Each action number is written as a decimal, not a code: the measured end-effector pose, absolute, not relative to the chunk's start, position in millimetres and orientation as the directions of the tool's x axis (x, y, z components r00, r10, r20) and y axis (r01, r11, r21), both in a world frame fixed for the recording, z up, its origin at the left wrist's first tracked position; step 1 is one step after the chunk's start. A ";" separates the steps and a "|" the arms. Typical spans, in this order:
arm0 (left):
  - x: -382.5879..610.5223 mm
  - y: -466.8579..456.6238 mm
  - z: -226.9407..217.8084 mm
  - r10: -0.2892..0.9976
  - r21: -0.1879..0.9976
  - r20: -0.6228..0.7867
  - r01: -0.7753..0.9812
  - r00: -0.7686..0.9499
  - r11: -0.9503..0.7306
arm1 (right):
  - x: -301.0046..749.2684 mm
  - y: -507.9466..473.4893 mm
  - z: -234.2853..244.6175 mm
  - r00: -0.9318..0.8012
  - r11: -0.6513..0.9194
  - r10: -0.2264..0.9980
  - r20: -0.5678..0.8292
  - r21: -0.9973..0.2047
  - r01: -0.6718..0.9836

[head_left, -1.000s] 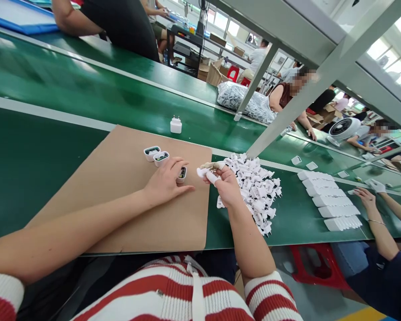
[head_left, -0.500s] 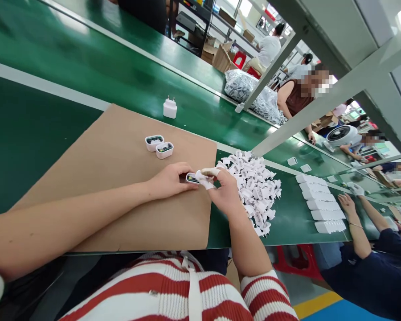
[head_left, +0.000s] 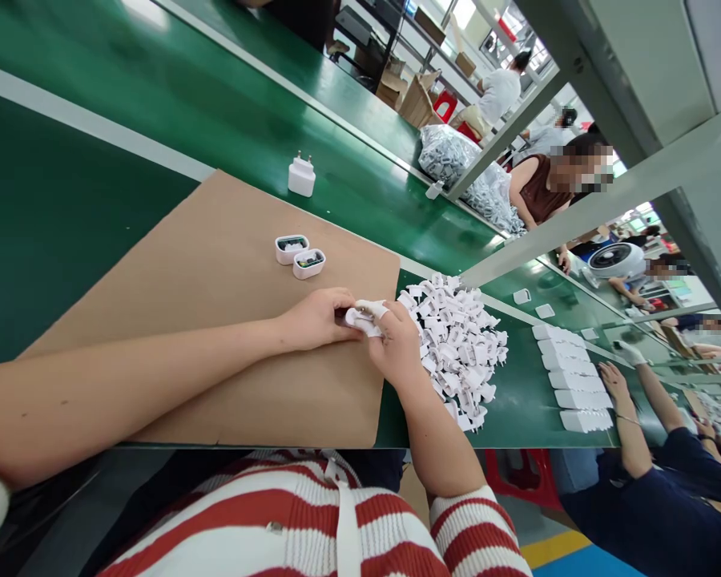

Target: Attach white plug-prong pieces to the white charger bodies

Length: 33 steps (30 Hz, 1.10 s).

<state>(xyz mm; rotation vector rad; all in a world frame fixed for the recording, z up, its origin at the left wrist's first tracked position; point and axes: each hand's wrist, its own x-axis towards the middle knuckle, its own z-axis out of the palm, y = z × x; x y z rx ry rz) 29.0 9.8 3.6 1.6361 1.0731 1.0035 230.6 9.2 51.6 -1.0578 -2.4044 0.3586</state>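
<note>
Low over the brown cardboard sheet (head_left: 258, 353), my left hand (head_left: 316, 319) is closed around a white charger housing, mostly hidden by the fingers. My right hand (head_left: 396, 340), with white coverings on some fingertips, grips a white plug cap (head_left: 360, 322) against the housing's open end. Whether the cap is seated I cannot tell. Beyond my left hand, two open charger housings (head_left: 292, 248) with circuit boards inside stand side by side on the cardboard. To the right of my right hand lies a heap of white plug caps (head_left: 457, 344).
A closed white charger (head_left: 301, 176) with two pins up stands on the green bench beyond the cardboard. Rows of white parts (head_left: 573, 377) lie right, near a co-worker's hand (head_left: 614, 381). A metal post (head_left: 510, 244) rises behind the heap; a bag of parts (head_left: 450, 156) lies beyond.
My right hand has brought the plug cap onto the housing in my left hand, covering the opening where the circuit board showed. The camera view has shifted slightly.
</note>
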 end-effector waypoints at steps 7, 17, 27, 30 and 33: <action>29.7 8.9 3.0 0.948 0.954 0.137 0.220 0.287 -0.205 | 220.6 6.6 62.6 -0.592 0.641 0.766 0.250 -0.243 0.728; 30.9 9.1 1.2 0.952 0.952 0.151 0.219 0.265 -0.212 | 215.5 0.9 72.5 -0.554 0.587 0.802 0.223 -0.121 0.801; 31.5 11.5 -0.4 0.942 0.947 0.173 0.214 0.287 -0.239 | 213.2 0.0 78.8 -0.565 0.594 0.798 0.210 -0.107 0.798; 31.9 11.2 -1.7 0.947 0.945 0.172 0.227 0.272 -0.237 | 211.2 1.0 79.1 -0.557 0.582 0.805 0.206 -0.088 0.808; 31.9 11.0 -2.0 0.952 0.941 0.167 0.247 0.255 -0.231 | 210.3 4.9 81.7 -0.556 0.578 0.812 0.178 -0.107 0.809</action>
